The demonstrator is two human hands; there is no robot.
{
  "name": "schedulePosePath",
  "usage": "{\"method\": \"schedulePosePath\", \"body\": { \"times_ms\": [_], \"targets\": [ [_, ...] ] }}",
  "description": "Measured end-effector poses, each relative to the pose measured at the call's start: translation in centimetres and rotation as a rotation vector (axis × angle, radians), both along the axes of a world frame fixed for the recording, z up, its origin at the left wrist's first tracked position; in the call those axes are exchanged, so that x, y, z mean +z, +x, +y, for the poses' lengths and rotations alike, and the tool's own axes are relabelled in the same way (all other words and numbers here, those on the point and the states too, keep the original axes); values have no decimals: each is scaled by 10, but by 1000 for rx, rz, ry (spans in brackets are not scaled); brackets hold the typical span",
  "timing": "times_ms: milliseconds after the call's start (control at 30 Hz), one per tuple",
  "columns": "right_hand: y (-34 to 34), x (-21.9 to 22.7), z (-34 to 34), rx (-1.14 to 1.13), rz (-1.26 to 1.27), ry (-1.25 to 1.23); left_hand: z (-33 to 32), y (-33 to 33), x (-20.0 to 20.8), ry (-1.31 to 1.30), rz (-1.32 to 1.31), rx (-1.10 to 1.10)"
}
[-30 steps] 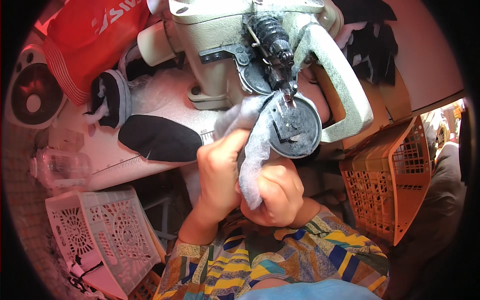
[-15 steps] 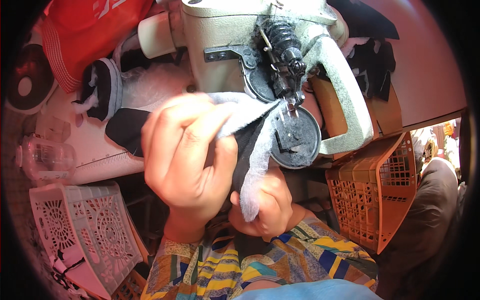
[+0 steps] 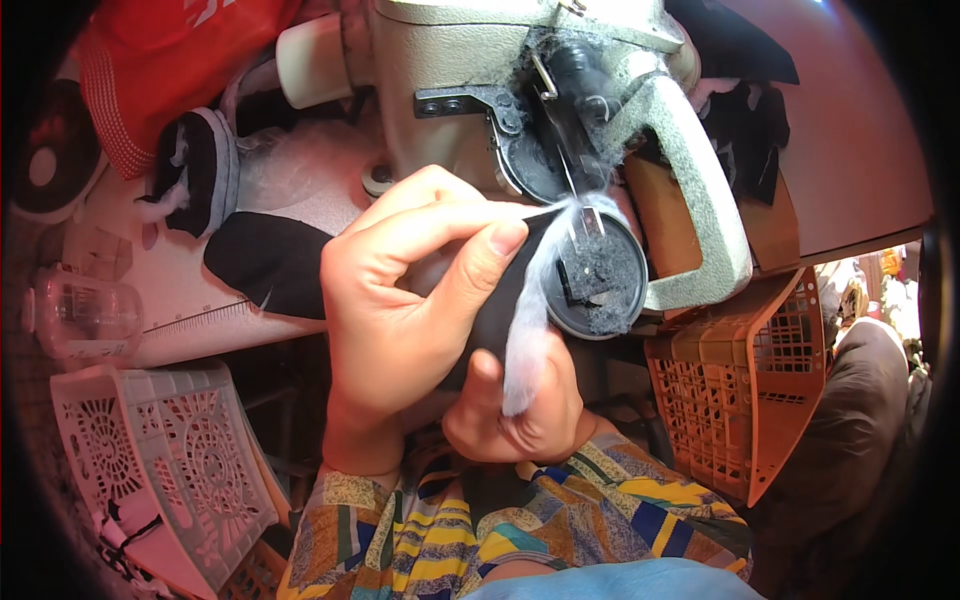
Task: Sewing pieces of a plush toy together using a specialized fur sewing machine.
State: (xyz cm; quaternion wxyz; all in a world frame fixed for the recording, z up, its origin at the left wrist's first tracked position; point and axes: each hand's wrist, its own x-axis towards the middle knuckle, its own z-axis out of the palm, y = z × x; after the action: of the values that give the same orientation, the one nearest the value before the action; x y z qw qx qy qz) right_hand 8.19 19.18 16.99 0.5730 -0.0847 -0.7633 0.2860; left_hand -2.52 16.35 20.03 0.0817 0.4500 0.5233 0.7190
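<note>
My left hand (image 3: 385, 300) pinches the edge of a black fabric piece with pale fleece lining (image 3: 530, 320), close to the needle of a cream sewing machine (image 3: 445, 60). Below it, my right hand (image 3: 535, 415) is closed around the lower part of the same piece, where a strip of fleece hangs over the fingers. The upper fleece edge passes beside the machine's round black feed disc (image 3: 612, 285), which is dusted with lint. Part of the black fabric is hidden behind my left hand.
A black cloth piece (image 3: 260, 262) lies left of my left hand, near a dark, pale-edged piece (image 3: 200, 170), a red bag (image 3: 160, 70) and a clear plastic jar (image 3: 90, 315). A white basket (image 3: 190, 430) and an orange basket (image 3: 700, 400) flank my lap.
My left hand has turned and shifted right, with its thumb and finger now nearer the needle. The fleece edge lies more along the disc, and the needle mechanism looks blurred.
</note>
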Motion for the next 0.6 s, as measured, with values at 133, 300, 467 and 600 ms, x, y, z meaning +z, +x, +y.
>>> {"method": "schedulePosePath", "body": {
  "times_ms": [133,300,467,600],
  "targets": [
    [3,-6,3,-20,-78,3,3,1,1,-22,16,-7],
    [5,-6,2,-36,-76,-45,-2,-1,-5,-81,-106,-180],
    [2,-9,5,-58,-35,-4,-12,-4,-7,-192,-537,-643],
    [7,-7,12,-178,-106,121,-15,2,-8,-317,-728,-685]
  ]
}}
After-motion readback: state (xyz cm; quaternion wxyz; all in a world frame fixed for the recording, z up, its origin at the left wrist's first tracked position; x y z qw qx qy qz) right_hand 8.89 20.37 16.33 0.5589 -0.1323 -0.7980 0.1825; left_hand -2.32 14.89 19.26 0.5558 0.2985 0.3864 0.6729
